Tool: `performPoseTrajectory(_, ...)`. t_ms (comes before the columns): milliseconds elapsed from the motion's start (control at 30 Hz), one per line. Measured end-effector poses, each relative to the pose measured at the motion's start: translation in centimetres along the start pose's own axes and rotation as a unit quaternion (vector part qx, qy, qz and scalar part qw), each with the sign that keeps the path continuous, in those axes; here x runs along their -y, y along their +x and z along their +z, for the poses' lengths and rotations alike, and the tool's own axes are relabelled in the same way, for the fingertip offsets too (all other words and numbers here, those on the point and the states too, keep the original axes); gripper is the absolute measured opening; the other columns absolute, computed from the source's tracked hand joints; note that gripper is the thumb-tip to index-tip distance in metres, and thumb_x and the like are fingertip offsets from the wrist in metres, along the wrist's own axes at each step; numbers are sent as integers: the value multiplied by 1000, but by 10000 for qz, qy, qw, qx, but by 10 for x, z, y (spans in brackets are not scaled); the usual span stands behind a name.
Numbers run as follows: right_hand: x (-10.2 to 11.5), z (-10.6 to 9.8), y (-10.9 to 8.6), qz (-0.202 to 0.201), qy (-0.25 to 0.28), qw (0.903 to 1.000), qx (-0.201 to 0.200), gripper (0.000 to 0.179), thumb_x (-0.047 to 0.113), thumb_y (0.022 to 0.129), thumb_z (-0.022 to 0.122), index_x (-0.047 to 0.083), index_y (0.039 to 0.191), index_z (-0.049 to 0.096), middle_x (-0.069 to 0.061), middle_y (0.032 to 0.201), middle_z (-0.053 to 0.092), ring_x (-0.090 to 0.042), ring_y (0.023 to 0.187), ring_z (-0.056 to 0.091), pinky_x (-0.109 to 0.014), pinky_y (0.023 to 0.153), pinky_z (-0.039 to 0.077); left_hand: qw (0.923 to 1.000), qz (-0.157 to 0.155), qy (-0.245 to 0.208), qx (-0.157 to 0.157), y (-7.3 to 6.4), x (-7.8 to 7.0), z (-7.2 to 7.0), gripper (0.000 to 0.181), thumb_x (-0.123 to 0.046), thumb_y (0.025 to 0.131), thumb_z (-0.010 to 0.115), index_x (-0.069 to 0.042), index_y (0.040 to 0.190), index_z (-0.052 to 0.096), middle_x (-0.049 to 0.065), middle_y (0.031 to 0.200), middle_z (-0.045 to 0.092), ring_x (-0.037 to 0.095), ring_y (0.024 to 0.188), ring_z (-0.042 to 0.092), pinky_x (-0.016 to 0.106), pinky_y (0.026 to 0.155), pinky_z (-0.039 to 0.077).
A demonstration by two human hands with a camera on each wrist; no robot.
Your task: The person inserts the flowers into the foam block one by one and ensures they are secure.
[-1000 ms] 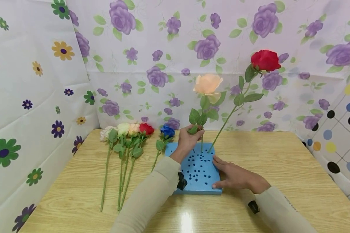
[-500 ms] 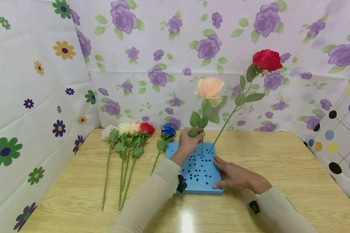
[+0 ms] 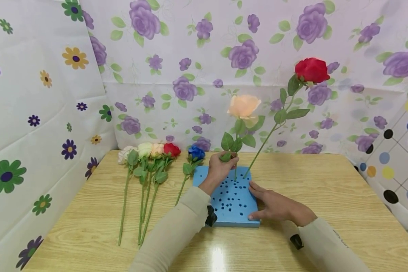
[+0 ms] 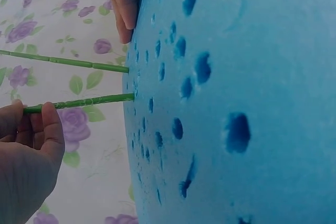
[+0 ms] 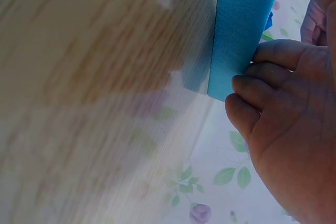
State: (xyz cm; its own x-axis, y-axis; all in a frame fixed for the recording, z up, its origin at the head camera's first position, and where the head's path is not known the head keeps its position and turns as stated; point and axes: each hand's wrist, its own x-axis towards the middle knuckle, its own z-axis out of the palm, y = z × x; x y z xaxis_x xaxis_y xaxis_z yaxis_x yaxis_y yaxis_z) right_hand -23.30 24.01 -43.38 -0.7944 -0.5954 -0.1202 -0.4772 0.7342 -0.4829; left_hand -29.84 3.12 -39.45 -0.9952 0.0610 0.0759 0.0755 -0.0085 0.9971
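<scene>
In the head view, my left hand (image 3: 220, 166) pinches the green stem of a peach rose (image 3: 243, 105) just under its leaves. The left wrist view shows thumb and fingers on this stem (image 4: 94, 100), whose lower end meets the blue foam block (image 4: 220, 98) at a hole. Beside it stands a red rose (image 3: 312, 70), tilted to the right, its stem in the block. My right hand (image 3: 275, 204) rests against the block's right side, thumb near the front corner. In the right wrist view, the fingers (image 5: 252, 90) of that hand press the block's side.
Left of the block, a blue rose (image 3: 196, 153) lies with its stem partly behind my left sleeve. Farther left lie a white rose (image 3: 125, 155), a pale green rose (image 3: 144, 150), a peach rose (image 3: 156, 151) and a red rose (image 3: 171, 150) on the wooden table (image 3: 292, 170). Flowered cloth hangs behind.
My left hand has moved down slightly with the peach rose, bringing its bloom lower and its stem end to a hole in the block. My right hand has stayed at the block's side.
</scene>
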Motion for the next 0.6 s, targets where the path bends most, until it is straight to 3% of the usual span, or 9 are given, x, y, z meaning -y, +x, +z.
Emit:
performPoseTrajectory(300, -1, 0, -1, 44, 3, 10000, 28, 104, 57, 85, 73, -10, 151, 29, -23, 163, 13, -42, 147, 20, -55, 116, 27, 10000, 63, 27, 33, -1, 2, 1, 20, -9, 95, 70, 2, 112, 72, 13, 99, 71, 36, 96, 70, 29, 76, 61)
performPoseTrajectory(467, -1, 0, 0, 22, 46, 10000, 43, 104, 58, 86, 72, -10, 151, 29, -23, 163, 13, -42, 147, 19, -56, 116, 27, 9998, 108, 172, 67, -1, 4, 1, 20, -10, 96, 69, 0, 113, 72, 13, 101, 70, 28, 90, 72, 33, 79, 61)
performPoseTrajectory(600, -1, 0, 0, -6, 59, 10000, 33, 104, 58, 86, 72, -11, 151, 28, -23, 163, 12, -41, 147, 19, -55, 116, 27, 9977, 258, 612, 149, -1, 6, 0, 23, -15, 96, 70, -3, 115, 72, 10, 98, 71, 20, 84, 72, 33, 77, 61)
